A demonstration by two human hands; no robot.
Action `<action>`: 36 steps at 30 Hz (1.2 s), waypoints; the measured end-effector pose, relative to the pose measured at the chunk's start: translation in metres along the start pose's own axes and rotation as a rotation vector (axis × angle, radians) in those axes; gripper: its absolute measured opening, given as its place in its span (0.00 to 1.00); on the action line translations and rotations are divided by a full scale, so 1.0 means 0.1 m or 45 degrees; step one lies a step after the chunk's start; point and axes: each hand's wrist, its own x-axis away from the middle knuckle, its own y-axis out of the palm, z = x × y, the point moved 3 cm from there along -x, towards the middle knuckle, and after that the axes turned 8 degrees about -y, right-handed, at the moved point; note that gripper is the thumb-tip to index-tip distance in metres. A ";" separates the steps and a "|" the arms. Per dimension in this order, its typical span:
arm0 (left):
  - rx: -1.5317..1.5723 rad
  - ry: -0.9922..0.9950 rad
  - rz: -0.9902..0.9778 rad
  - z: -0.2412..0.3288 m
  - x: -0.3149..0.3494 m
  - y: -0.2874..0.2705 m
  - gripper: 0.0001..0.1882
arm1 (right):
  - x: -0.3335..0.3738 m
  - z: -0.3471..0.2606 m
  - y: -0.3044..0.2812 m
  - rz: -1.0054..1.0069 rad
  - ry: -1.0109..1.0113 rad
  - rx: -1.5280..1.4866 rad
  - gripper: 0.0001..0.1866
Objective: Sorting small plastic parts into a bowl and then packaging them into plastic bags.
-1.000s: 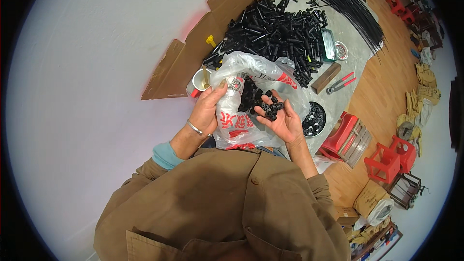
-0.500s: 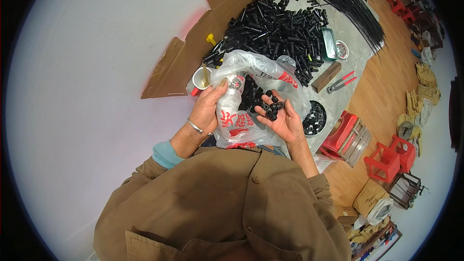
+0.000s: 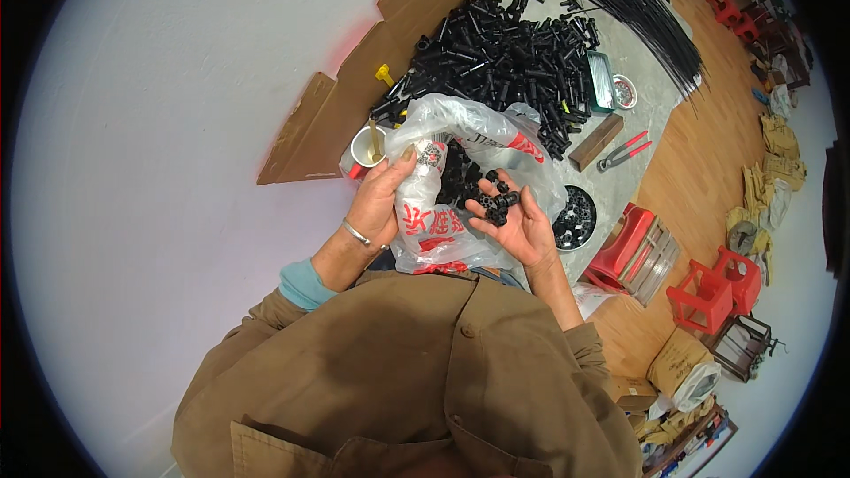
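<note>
A white translucent plastic bag (image 3: 428,228) with red print stands open in front of me, and black plastic parts (image 3: 457,173) show inside it. My left hand (image 3: 375,204) grips the bag's left rim, thumb on the outer plastic. Palm up at the bag's right side, my right hand (image 3: 526,228) cradles several small black plastic fittings (image 3: 498,201) in its curled fingers. Its thumb is held apart from them. Beyond the bag lies a big heap of black tubular plastic parts (image 3: 505,57).
Cardboard (image 3: 354,80) walls the table's left side. Right of the bag are a round dish of small black pieces (image 3: 575,218), a brown block (image 3: 597,142), red-handled pincers (image 3: 626,151) and a green tray (image 3: 602,80). A white cup (image 3: 367,147) stands left. Black rods (image 3: 633,13) lie far right.
Hardly anything differs. The fittings in my right palm have shifted slightly, and the view has moved a little; my left hand keeps its hold on the bag.
</note>
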 end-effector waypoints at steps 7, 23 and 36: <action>0.002 -0.008 0.000 0.01 0.00 0.01 0.20 | 0.03 0.00 0.02 0.008 -0.007 0.021 0.27; -0.006 -0.029 -0.021 0.00 -0.02 -0.04 0.20 | 0.41 -0.11 0.19 0.048 -0.105 0.039 0.27; 0.047 -0.069 -0.037 -0.01 -0.08 -0.09 0.18 | 1.05 -0.70 0.08 0.130 -0.401 0.045 0.28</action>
